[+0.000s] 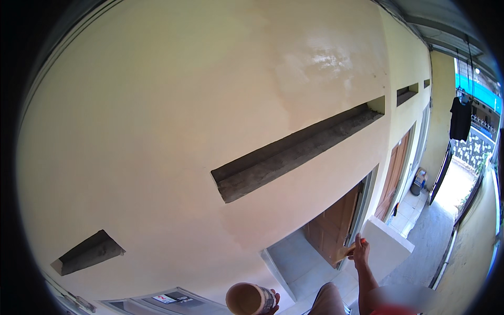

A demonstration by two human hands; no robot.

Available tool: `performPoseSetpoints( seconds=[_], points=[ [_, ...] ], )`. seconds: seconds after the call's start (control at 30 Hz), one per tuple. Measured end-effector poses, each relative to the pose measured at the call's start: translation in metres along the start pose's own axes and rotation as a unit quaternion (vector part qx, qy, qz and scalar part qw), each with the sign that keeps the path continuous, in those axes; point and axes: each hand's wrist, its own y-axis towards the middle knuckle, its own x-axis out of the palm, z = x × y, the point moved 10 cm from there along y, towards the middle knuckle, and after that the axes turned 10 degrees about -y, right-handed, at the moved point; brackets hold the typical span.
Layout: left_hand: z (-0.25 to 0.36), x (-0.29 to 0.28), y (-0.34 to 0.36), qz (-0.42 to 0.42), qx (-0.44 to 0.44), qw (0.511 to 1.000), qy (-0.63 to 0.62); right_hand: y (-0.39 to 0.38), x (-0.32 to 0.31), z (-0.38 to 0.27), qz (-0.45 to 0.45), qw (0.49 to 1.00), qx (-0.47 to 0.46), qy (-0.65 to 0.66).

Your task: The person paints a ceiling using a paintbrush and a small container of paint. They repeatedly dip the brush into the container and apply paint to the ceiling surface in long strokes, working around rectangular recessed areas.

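My left hand is closed around the side of a round pale tub, low in the middle of the view. The tub's mouth faces me and its inside looks beige; how full it is, I cannot tell. To the right, my right hand is raised at the end of a bent arm. Its fingers close on a paintbrush with a light tan head pointing left, and a red-orange bit shows at the top of the fist. A cream-coloured wall fills most of the view, with a wet, shiny patch at its upper right.
A long recessed opening crosses the wall, with a smaller one lower left. Below are an open brown door, a window frame and a low white partition. A black shirt hangs along the passage at right.
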Motion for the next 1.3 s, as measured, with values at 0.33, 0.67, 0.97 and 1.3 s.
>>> performPoseSetpoints(
  seconds=[0.33, 0.67, 0.97, 1.3],
  points=[
    [0.004, -0.004, -0.005, 0.004, -0.022, 1.000, 0.001, -0.058, 0.129, 0.015, -0.248, 0.862, 0.121, 0.426],
    [0.021, -0.006, -0.015, -0.009, 0.057, 0.998, -0.035, -0.144, 0.158, -0.178, -0.316, 0.894, -0.061, 0.311],
    [0.037, 0.007, -0.008, -0.040, 0.090, 0.995, -0.008, -0.283, 0.133, -0.307, -0.303, 0.839, -0.424, 0.153],
    [0.032, 0.031, -0.006, -0.067, 0.115, 0.991, -0.017, -0.339, 0.188, -0.286, -0.377, 0.697, -0.609, -0.036]
  ],
)
